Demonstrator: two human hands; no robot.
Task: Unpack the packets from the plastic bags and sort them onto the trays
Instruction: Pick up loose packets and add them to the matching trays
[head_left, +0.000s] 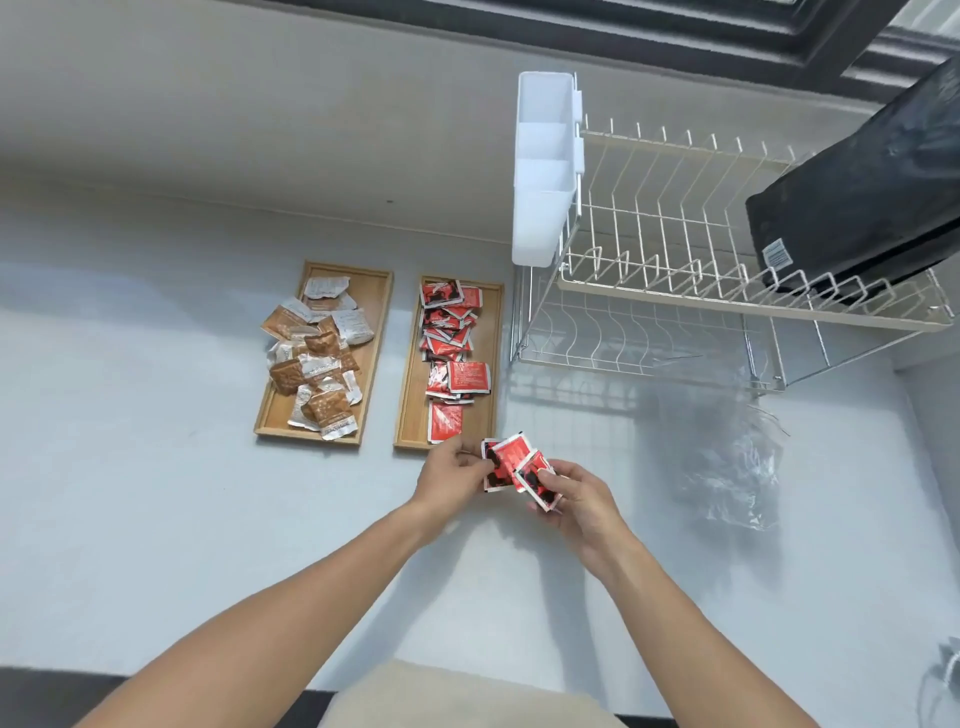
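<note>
Both hands are working just in front of the body over the counter (156, 493); left hand (453, 470) is pinching the left edge of a small fan of red packets (511, 462), right hand (582, 496) is gripping the right end of the same fan, fingers closed on it; at least three packets in the fan, exact count unclear; the fan is hovering just off the near right corner of the red tray (493, 364), so the drop spot is lying up and to the left of the hands, left hand being the nearer one; that tray's long axis is running away from the person, and it is already holding a pile of red packets, too overlapped to count; the second tray (376, 332), further left and parallel, is carrying the brown-and-white packets (317, 358), also a heap, roughly a dozen or more; two trays total; one crumpled clear plastic bag (727, 467) is lying to the right of the hands, looking empty; behind it a wire dish rack (675, 291) is standing against the wall.
</note>
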